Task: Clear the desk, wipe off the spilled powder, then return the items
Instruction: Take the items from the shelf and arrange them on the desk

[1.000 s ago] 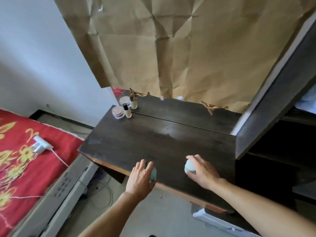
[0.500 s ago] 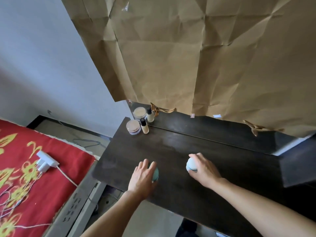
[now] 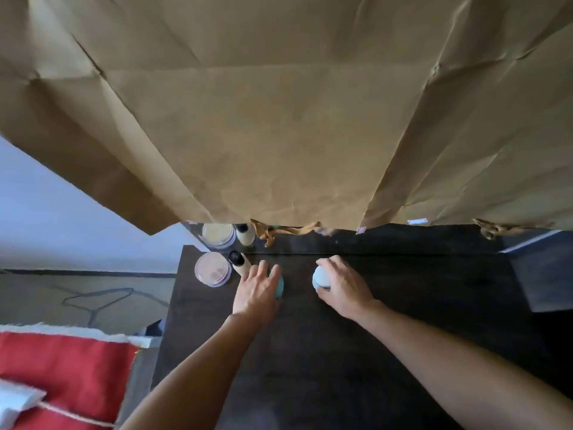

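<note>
On the dark wooden desk point(image 3: 356, 352) my left hand point(image 3: 257, 290) covers a teal round container point(image 3: 280, 285), gripping it from above. My right hand point(image 3: 344, 285) is closed around a pale blue-white round container point(image 3: 320, 276). Both sit near the desk's back edge. To the left stand a round pink-lidded jar point(image 3: 213, 268) and a small cream bottle with a black cap point(image 3: 239, 262), close to my left fingertips. A mirror strip behind shows their reflections.
Crumpled brown paper point(image 3: 294, 119) hangs over the mirror behind the desk. A red bedspread point(image 3: 62, 373) with a white charger lies at the lower left. A dark shelf unit point(image 3: 542, 274) borders the desk on the right. Cables lie on the floor at left.
Both hands have carried their containers from the desk's front edge toward the back, close to the jar and bottle. The camera has tilted down and moved in.
</note>
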A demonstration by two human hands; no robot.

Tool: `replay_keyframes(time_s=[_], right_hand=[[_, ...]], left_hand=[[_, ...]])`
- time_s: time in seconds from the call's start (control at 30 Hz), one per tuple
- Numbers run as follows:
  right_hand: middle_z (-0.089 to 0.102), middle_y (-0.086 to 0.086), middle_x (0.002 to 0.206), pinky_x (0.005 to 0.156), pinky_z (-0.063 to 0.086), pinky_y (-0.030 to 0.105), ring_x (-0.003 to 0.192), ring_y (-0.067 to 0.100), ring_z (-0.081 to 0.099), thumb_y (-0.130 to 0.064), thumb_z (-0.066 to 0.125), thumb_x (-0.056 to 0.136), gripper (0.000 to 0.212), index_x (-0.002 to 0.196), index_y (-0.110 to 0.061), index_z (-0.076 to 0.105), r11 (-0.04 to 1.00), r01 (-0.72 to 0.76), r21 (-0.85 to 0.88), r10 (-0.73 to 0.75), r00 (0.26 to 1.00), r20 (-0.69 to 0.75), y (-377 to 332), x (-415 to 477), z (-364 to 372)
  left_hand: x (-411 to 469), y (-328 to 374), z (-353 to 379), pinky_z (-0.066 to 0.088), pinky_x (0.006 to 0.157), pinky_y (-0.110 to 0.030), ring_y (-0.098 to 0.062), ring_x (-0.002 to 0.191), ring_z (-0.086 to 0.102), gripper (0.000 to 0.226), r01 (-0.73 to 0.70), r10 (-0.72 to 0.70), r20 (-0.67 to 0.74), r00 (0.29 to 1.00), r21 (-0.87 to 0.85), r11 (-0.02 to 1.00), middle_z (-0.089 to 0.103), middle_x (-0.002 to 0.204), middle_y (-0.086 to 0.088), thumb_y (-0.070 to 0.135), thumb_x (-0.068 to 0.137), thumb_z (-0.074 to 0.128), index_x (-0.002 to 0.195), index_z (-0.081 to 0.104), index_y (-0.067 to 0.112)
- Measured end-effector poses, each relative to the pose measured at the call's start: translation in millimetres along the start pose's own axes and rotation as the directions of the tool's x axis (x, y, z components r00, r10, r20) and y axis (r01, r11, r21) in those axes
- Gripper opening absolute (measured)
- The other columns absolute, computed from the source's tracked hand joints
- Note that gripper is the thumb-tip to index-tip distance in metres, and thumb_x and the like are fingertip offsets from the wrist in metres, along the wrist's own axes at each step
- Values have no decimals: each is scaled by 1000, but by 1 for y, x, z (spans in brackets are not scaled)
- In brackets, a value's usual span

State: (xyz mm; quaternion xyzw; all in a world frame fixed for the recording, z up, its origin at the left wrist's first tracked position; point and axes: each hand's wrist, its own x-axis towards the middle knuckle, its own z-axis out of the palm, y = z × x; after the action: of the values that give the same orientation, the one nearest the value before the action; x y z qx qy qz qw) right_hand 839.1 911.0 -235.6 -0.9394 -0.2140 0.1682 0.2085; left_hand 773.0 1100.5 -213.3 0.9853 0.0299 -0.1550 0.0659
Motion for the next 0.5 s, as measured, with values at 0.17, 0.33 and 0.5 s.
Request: replay_keyframes(time_s=[0.17,0.33,0.5], right_hand=[[50,4,121,87,47,34,110,24,53,-22,69,79,54,128,-19,48,995,-94,29,96,994,-61,-20,20,16],[49,4,123,87,48,34,113,23,52,-24,70,79,55,129,-19,47,988,-153,34,156,983,-93,-35,33,31],[46,4,127,89,48,37,117,24,49,-26,74,75,66,134,-18,44,980,-186,72,192,977,-92,-35,27,37]], left_hand=[[36,-22,4,41,96,-39,-26,119,39,62,-114,114,14,993,43,993,37,134,-7,37,83,65,134,34,20],[49,-29,10,44,94,-38,-26,118,40,62,-146,146,-17,989,29,989,38,131,-6,36,80,68,130,36,19],[45,-35,13,48,88,-40,-28,108,49,67,-197,202,-95,975,57,979,49,120,-10,42,72,75,128,47,16]])
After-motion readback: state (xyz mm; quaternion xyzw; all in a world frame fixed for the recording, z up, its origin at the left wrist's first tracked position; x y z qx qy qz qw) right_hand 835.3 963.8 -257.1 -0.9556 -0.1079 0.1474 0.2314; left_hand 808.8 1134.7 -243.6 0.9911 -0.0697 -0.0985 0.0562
